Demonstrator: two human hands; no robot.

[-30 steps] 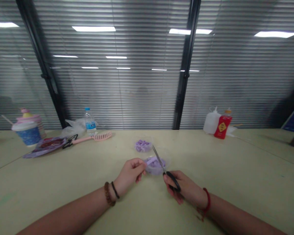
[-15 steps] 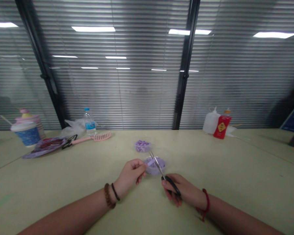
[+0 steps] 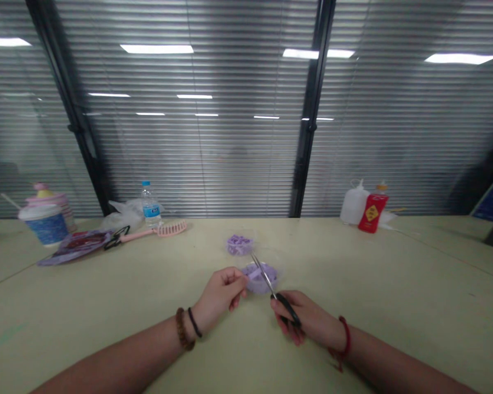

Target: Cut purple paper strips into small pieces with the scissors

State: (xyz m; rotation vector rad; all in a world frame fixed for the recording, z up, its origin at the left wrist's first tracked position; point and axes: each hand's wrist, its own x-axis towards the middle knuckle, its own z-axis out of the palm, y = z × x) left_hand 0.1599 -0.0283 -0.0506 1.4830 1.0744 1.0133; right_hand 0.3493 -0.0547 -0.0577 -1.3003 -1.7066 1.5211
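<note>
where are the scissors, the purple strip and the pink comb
Black-handled metal scissors (image 3: 273, 294): head view, where the blades meet the handle.
Thin purple strip (image 3: 252, 273): head view, free stretch beside the blades.
Pink plastic comb (image 3: 154, 232): head view, on its handle.

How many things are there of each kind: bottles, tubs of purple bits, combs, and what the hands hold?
Bottles: 3 (water bottle, white bottle, red bottle)
Tubs of purple bits: 2 (far tub, near tub)
Combs: 1 (pink comb)
Scissors in right hand: 1
Purple strip in left hand: 1
Total: 8
</note>
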